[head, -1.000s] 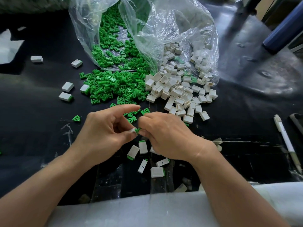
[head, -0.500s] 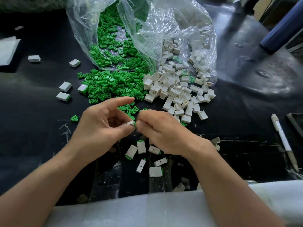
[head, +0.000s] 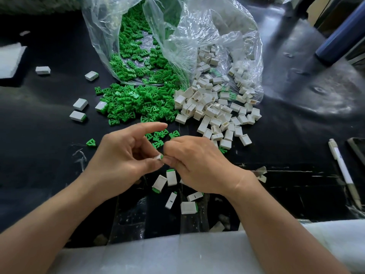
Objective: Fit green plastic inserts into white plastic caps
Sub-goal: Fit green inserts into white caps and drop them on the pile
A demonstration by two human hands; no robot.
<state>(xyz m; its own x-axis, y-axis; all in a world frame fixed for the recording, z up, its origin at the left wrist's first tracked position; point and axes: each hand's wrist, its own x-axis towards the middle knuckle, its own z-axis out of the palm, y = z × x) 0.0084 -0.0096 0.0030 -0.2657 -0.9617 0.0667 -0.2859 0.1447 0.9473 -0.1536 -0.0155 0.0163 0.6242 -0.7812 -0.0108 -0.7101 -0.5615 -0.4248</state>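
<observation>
1 piece in hand: pinched the white cap (head: 158, 156) in the left hand (head: 122, 163), with index finger lifted clear, and met it with the right hand (head: 197, 167), fingertips curled on the green insert (head: 162, 156) at the cap's mouth. Worked just above the black table (head: 39, 155), near the finished caps (head: 171, 177), with loose green inserts (head: 134, 107) and empty white caps (head: 213, 113) spilled from the clear bags (head: 197, 36) beyond. Judged both parts light, stiff, small and slick: best gripped by the cap's flat sides, pushed squarely on the insert's back edge. Could not tell depth of seating.
</observation>
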